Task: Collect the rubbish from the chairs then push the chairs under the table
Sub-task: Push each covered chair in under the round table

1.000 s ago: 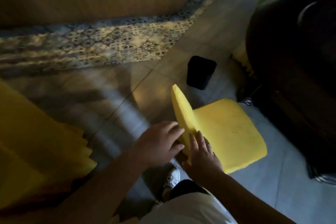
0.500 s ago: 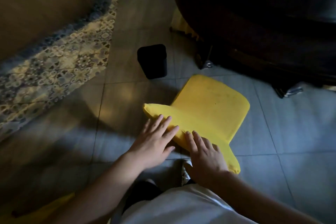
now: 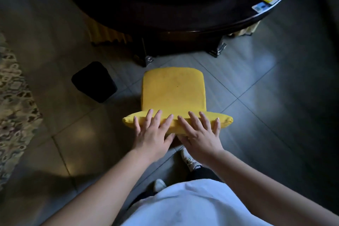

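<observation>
I am standing behind the yellow fabric-covered chair (image 3: 173,93), which is in the middle of the frame with its seat pointing to the round dark wooden table (image 3: 183,5) at the top. I see no rubbish on the seat, so I judge the step in hand is the push.

Going from the left: the patterned carpet (image 3: 12,106) is lying along the left edge, well apart from the chair. The small black bin (image 3: 94,81) is standing just beside the left side of the seat, near but apart. My left hand (image 3: 154,132) is lying flat on the top of the chair back, fingers straight and spread, holding nothing. My right hand (image 3: 200,134) is lying the same way beside it.

To do it well, I am thinking to press evenly with both palms, so the chair is going straight and not turning toward the bin. Ahead, the dark table legs (image 3: 217,49) are standing left and right, and the seat must go between them. On the right, the grey tile floor (image 3: 275,97) is giving open room.
</observation>
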